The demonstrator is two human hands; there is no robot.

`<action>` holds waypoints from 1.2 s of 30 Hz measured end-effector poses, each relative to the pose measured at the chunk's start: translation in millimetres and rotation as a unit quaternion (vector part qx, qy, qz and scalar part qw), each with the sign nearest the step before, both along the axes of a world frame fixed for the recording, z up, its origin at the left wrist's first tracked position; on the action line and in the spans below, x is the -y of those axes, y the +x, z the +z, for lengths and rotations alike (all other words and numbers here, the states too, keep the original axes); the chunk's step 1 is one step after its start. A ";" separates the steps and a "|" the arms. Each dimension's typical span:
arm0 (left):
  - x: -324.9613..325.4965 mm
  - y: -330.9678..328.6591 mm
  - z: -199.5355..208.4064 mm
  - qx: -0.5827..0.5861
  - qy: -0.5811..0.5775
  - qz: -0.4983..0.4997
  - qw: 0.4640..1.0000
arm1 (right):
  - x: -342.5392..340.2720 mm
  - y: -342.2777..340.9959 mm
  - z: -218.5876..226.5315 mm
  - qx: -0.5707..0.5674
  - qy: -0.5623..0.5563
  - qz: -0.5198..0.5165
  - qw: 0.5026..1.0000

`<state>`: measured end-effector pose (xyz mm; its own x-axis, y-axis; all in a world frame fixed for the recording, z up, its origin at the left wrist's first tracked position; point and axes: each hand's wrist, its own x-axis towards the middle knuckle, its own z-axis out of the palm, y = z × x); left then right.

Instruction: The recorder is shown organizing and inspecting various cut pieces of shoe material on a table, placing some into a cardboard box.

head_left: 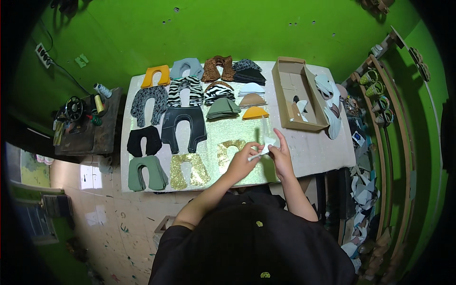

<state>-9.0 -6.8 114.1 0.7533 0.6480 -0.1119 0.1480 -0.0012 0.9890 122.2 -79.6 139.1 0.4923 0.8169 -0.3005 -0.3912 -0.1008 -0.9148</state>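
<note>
In front of me, both hands meet over a gold glitter sheet (223, 127) on the table. My left hand (243, 161) pinches a small white piece (270, 142) with a narrow, stick-like end. The thumb of my right hand (282, 157) presses on the same piece while its index finger points up. A pale upright sliver rises above the piece; its kind is too blurred to tell. Left of my hands lie a U-shaped gold glitter cutout (223, 151) and another gold cutout (178, 175).
Stacked U-shaped pieces, such as green (137, 176) and black (170, 129) ones, cover the table's left. Half-round stacks, one yellow (255, 112), lie beyond my hands. An open cardboard box (285, 102) stands at right beside white sole-shaped pieces (332, 124). A sewing machine (74, 108) is at far left.
</note>
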 end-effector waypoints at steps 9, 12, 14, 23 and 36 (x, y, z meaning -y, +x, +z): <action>-47.7 -62.5 19.8 -0.027 0.067 0.049 0.996 | -12.4 10.2 -24.3 0.281 -0.081 0.292 0.911; -59.2 -75.4 14.4 -0.039 0.004 0.068 0.997 | -20.2 8.2 -42.2 0.494 0.038 0.257 0.830; -68.0 -80.2 -18.7 0.018 -0.082 0.079 0.993 | -31.3 10.6 -55.0 0.312 0.012 0.259 0.914; -75.7 -62.9 -95.8 -0.220 0.085 0.099 0.967 | -52.5 -1.8 -106.9 0.358 -0.144 0.131 0.913; -72.6 -29.8 -92.6 -0.253 0.441 0.055 0.859 | -67.0 -15.3 -83.7 0.613 -0.171 0.273 0.721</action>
<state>-38.8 65.9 21.5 0.6814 0.7135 0.1630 0.6065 -0.6752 0.4199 106.9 -12.6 55.4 0.1924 0.9711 -0.1415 0.8744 -0.2351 -0.4244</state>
